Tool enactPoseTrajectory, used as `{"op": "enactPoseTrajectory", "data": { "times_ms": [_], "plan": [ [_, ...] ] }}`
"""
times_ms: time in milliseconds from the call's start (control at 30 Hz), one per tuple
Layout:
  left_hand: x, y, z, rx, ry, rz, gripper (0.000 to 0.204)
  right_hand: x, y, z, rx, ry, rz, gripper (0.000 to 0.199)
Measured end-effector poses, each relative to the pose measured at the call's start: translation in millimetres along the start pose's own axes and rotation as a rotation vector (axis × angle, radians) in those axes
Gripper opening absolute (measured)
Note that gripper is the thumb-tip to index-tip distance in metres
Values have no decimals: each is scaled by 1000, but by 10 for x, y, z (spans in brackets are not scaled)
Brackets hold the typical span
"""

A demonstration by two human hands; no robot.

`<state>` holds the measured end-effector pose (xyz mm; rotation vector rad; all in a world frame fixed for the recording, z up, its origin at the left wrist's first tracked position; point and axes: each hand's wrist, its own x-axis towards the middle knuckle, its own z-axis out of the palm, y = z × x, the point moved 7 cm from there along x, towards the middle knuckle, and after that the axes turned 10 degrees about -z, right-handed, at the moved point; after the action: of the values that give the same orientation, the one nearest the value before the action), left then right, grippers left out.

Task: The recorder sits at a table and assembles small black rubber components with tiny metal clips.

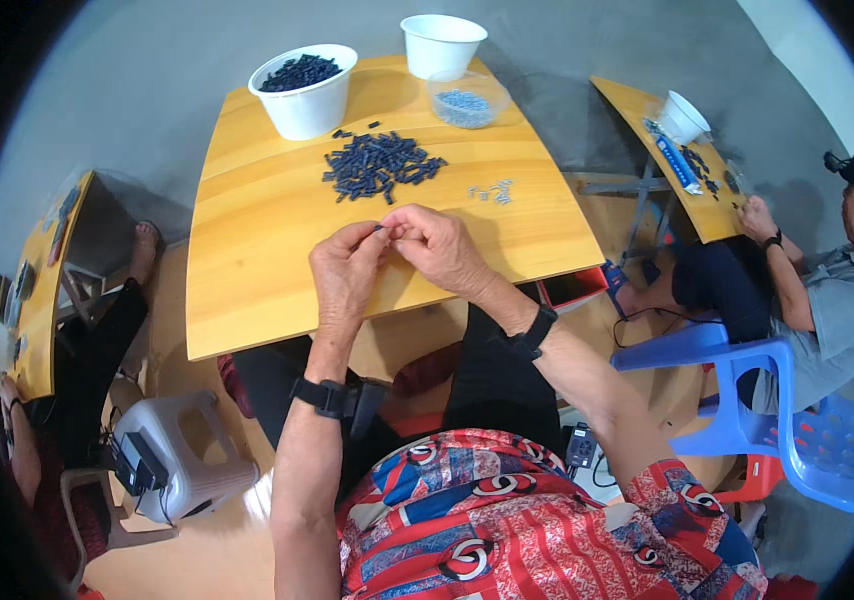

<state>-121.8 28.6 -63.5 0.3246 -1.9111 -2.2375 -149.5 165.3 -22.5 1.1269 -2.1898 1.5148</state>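
Observation:
My two hands meet over the near part of the wooden table (257,270), fingertips almost touching. Between the thumb and finger of my left hand (343,272) is a small black plastic piece (379,229), mostly covered by the fingers. My right hand (437,248) is pinched closed against it; whatever its fingertips hold is too small and hidden to make out. Just beyond the hands lies a loose pile of short black plastic pieces (377,168). Right of that pile, several small silvery metal parts, like screws or pins (500,190), are scattered.
At the table's far side stand a white tub (304,112) heaped with black pieces, a white bucket (444,50), and a clear tub (495,100) of small metal parts. A co-worker (827,290) sits at another table on the right, near a blue chair (777,370). A grey stool (187,450) stands left.

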Motion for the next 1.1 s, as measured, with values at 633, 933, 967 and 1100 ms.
{"op": "enactPoseTrajectory", "data": {
  "times_ms": [633,933,967,1100],
  "plan": [
    [8,30,35,-32,-108,-105,11,-45,-194,-66,-227,41,-232,15],
    [38,-17,-64,-100,-222,-153,12,-40,-194,-113,-151,84,-210,5],
    [44,-11,-69,-100,-223,-154,12,-43,-192,-113,-157,78,-219,5],
    [45,-7,-49,49,-276,-177,13,-40,-185,-101,-145,57,-225,6]
  ]
}}
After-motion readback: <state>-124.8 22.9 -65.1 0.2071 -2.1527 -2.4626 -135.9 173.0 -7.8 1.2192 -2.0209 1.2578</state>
